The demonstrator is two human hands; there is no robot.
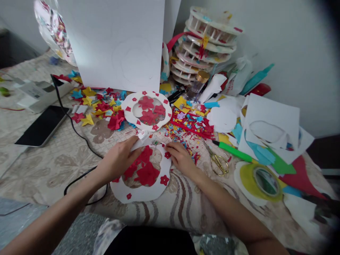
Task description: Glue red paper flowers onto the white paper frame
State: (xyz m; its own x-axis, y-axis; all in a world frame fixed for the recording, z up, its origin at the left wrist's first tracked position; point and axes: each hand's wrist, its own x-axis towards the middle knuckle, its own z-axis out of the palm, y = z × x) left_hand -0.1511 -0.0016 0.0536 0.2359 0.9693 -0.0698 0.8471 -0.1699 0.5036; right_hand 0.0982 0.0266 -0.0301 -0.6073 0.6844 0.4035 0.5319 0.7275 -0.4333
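In front of me lies a white paper ring (142, 196) with wavy edges, dotted with small red paper flowers (164, 180). Larger red paper flowers (148, 174) show inside its opening. My left hand (119, 157) is closed around a white tube (140, 142) with a rounded cap, over the ring's upper left part; the fingers hide some of it. My right hand (182, 157) pinches the ring's upper right edge, beside a small red flower. Just behind, a second white ring (127, 115) with red pieces lies on the table.
Colored paper stars (87, 119) and scraps (195, 124) are strewn behind. Gold-handled scissors (219, 163), a green cutter (235, 151) and a tape roll (267, 181) lie right. A phone (42, 126) and black cable (73, 127) are left. White board (114, 46) and stacked trays (209, 39) stand behind.
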